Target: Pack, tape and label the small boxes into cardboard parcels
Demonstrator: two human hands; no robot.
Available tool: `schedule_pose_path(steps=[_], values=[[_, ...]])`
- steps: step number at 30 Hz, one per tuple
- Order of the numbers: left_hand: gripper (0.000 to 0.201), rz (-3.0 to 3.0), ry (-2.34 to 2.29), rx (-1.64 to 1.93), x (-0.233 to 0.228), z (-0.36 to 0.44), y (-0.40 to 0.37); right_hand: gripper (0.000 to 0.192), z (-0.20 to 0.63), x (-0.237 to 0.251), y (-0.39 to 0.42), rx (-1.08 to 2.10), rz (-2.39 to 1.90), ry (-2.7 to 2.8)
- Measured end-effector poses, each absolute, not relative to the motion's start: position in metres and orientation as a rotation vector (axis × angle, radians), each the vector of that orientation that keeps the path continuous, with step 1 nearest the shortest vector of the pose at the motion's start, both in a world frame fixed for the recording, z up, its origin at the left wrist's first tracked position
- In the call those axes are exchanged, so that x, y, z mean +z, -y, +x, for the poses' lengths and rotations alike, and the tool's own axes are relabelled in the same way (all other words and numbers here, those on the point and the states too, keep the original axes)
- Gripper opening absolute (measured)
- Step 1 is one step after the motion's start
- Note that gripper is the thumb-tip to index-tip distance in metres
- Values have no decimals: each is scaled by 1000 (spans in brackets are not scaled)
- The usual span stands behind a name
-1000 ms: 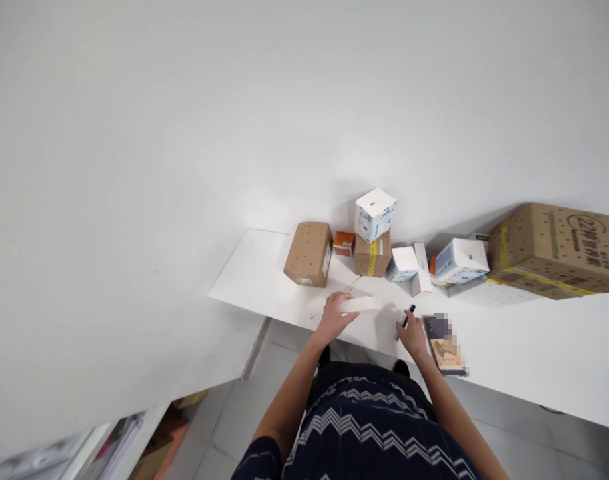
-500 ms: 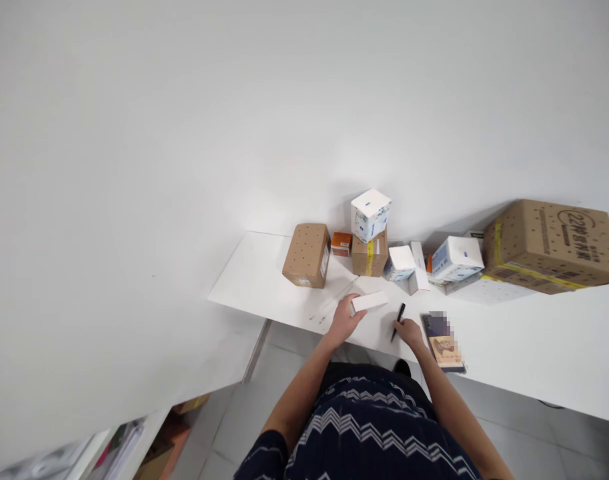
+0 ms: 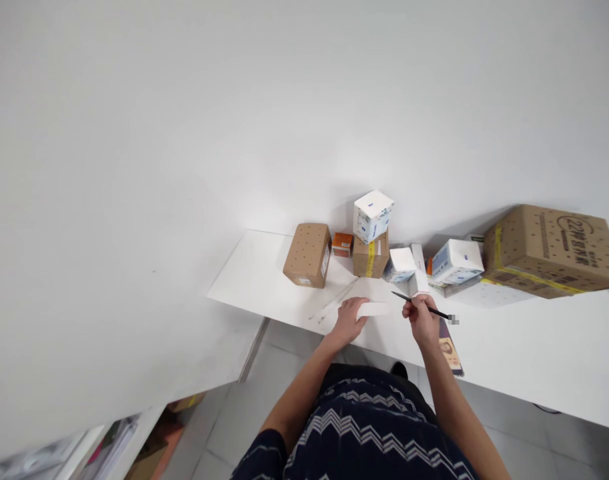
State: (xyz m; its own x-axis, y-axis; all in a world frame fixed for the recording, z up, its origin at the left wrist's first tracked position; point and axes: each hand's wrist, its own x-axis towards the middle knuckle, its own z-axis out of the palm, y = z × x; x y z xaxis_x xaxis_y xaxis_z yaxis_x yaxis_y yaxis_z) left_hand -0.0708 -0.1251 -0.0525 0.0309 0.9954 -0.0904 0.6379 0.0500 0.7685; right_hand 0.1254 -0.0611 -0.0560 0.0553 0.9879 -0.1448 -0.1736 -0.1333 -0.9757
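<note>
Head cam is showing the right hand (image 3: pixel 420 320) now gripping the black pen (image 3: pixel 420 305) up off the bench (image 3: pixel 509 347), where half a second ago it was lying flat. Left hand (image 3: pixel 350 320) is still pinching the slim white box (image 3: pixel 373 309) on the white bench. Cardboard boxes (image 3: pixel 308 254) are sitting against the plain white wall (image 3: pixel 234 120).

Along the wall: dotted brown box (image 3: pixel 307 254), small orange box (image 3: pixel 343 244), large taped carton (image 3: pixel 549 250).
</note>
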Motion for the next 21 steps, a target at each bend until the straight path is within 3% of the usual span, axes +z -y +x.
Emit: schedule_pose_path(steps=[6, 21], values=[[53, 1603, -1627, 771, -48, -69, 122, 20, 92, -31, 78, 1448, -1116, 1190], [44, 1496, -1787, 610, -49, -69, 99, 9, 71, -34, 75, 956, -1181, 1814]])
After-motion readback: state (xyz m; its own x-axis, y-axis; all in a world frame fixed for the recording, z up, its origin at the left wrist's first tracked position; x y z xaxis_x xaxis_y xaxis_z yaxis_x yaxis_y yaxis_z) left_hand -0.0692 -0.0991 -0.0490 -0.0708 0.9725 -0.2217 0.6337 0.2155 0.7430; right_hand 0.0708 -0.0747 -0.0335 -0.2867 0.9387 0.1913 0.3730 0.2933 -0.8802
